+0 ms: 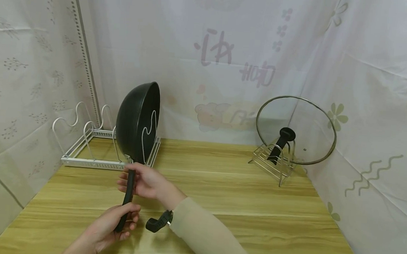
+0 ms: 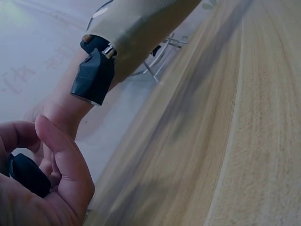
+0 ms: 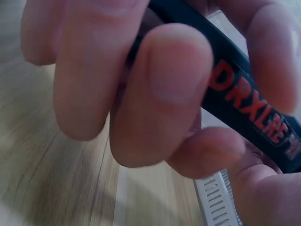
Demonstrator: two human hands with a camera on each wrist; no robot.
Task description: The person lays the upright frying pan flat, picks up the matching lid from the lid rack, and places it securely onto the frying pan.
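A black wok (image 1: 129, 118) stands on its side at the right end of a white dish rack (image 1: 98, 163), its hollow facing right behind a wire divider. Its handle (image 1: 128, 192) points down toward me. My left hand (image 1: 108, 224) grips the handle's lower end; the left wrist view shows fingers curled round the black tip (image 2: 29, 175). Higher up, close to the wok's body, my right hand (image 1: 150, 182) holds the handle between thumb and fingers. Red lettering (image 3: 249, 103) on the handle shows in the right wrist view.
At the back right, a clear glass lid with a metal rim (image 1: 334, 140) and black knob (image 1: 287, 133) leans in a small wire stand (image 1: 269, 169). Wavy dividers (image 1: 88, 138) rise from the rack's left part. White printed curtains (image 1: 221, 77) border the wooden table (image 1: 213, 190).
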